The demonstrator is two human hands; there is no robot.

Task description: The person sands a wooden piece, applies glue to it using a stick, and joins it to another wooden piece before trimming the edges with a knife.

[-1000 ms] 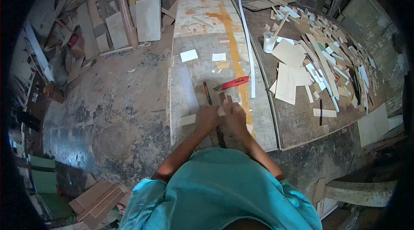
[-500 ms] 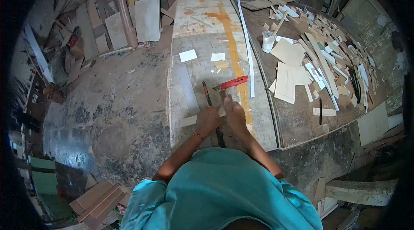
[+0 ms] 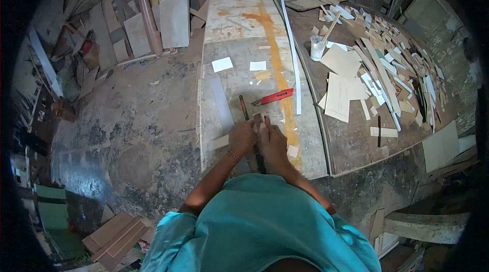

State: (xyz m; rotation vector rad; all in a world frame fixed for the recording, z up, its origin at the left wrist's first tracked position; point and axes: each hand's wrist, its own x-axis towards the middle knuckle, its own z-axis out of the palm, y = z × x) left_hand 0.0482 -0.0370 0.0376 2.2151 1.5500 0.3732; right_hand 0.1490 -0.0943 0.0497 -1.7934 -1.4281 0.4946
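Note:
My left hand [image 3: 242,138] is closed over a pale wood strip [image 3: 220,142], whose end shows to its left on the worktable. Right beside it, my right hand [image 3: 273,142] is closed around a small brown flat piece [image 3: 259,119]; its exact kind I cannot make out. A dark slim tool with a reddish-brown part [image 3: 243,106] lies just beyond the left hand. Farther off, a red utility knife [image 3: 276,96] rests with its blade pointing left. A dark object [image 3: 260,162] shows below the hands, partly covered.
A whitish strip [image 3: 222,104] and white rectangles [image 3: 222,64] lie on the worktable [image 3: 214,157]. One long white strip [image 3: 291,42] runs along its right side. The second table [image 3: 351,154] bears a cup [image 3: 317,49] and many wood offcuts [image 3: 379,68]. Boards [image 3: 174,22] lean at the back left.
My right hand has come back toward my body and closer to my left hand, with the brown piece in it. My left hand has shifted slightly left.

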